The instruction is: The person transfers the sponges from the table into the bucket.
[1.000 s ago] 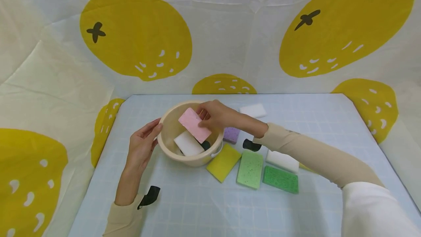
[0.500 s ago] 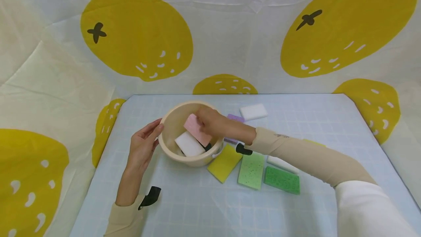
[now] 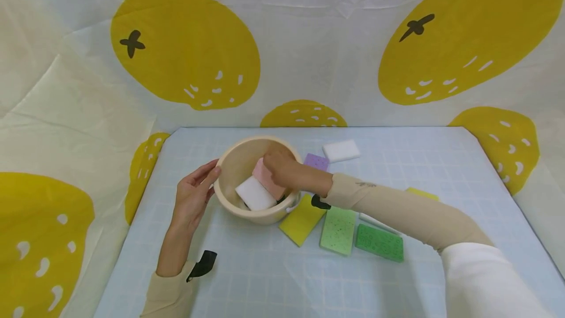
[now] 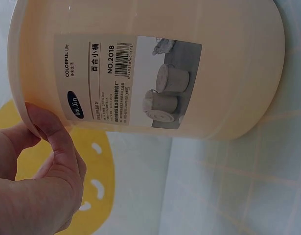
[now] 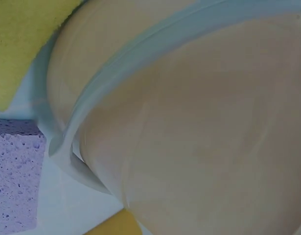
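The left hand [image 3: 192,196] is pinching the rim of a round cream plastic bucket [image 3: 234,168].
Inside, a white rectangular sponge [image 3: 255,194] is lying just beside a pink rectangular sponge [image 3: 267,180], which the right hand [image 3: 284,167] is grasping, its fingertips hidden. Rightward, a flat yellow sponge [image 3: 302,221], a porous purple sponge [image 3: 316,162], a light-green rectangular sponge [image 3: 337,232] and a dark-green rectangular sponge [image 3: 379,242] are resting on the pale-blue gridded tabletop [image 3: 273,269].

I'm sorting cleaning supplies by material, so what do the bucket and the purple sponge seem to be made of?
The bucket looks like smooth plastic with a faint sheen: its wall is even-coloured, its rim moulded-looking. The purple sponge is matte, probably cellulose, given its uneven open pores.
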Demonstrator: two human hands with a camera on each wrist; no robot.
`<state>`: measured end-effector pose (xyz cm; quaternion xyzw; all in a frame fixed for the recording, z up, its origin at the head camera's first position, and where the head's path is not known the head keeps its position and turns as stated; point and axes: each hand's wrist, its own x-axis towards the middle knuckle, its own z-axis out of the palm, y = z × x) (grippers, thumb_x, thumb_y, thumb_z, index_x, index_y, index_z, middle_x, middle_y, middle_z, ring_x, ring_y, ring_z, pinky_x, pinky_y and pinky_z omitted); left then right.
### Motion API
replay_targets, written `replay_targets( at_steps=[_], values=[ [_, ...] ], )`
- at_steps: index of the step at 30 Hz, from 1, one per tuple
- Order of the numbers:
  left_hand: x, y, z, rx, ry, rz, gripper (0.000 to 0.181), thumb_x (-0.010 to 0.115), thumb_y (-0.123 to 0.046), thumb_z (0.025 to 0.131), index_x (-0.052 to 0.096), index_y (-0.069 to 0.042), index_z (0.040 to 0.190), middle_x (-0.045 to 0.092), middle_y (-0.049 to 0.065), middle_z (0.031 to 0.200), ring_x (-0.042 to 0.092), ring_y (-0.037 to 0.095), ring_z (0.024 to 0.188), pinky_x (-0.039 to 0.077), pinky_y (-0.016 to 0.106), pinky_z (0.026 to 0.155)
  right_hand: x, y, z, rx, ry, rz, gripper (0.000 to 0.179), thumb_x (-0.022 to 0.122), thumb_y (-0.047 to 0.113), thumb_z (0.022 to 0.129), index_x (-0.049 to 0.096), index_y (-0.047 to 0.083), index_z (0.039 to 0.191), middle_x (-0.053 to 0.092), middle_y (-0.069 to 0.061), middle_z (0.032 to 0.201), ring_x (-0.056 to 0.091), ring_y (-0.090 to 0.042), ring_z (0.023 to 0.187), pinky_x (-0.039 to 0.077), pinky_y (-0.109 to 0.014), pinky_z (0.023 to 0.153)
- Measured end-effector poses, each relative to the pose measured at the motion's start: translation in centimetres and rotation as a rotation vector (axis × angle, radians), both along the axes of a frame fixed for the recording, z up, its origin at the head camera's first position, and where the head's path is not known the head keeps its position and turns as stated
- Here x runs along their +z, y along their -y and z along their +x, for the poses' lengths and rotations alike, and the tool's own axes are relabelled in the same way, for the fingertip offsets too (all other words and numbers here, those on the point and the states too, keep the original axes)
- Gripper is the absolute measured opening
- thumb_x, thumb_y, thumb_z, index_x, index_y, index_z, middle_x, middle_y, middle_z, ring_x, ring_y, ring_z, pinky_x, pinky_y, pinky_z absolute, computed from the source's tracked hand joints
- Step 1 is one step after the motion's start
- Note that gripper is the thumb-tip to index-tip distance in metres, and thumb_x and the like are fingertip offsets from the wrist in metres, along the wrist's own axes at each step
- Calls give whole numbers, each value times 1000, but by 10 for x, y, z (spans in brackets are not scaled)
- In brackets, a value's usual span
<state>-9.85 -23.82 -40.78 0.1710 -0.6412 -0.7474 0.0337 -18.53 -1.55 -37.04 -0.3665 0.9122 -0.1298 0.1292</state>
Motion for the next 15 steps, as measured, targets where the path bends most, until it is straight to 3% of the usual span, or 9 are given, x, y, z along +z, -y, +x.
replay_targets(
  at_steps=[9, 15],
  values=[
    [1, -1, 0, 5, 0, 1, 55, 79, -25, 93, 62, -1, 139, 65, 4, 130, 65, 13, 114, 57, 24, 93, 2, -2, 1, 17, 67, 14, 12, 57, -12, 95, 64, -3, 99, 60, -14, 99, 52, -25, 93, 49, -37, 96],
    [1, -1, 0, 11, 0, 6, 55, 79, -25, 93, 62, -1, 139, 67, 3, 128, 65, 13, 114, 57, 24, 93, 3, -6, 0, 43, 15, -25, 7, 65, -2, 97, 61, -4, 103, 60, -17, 106, 54, -32, 107, 45, -41, 106]
  ],
)
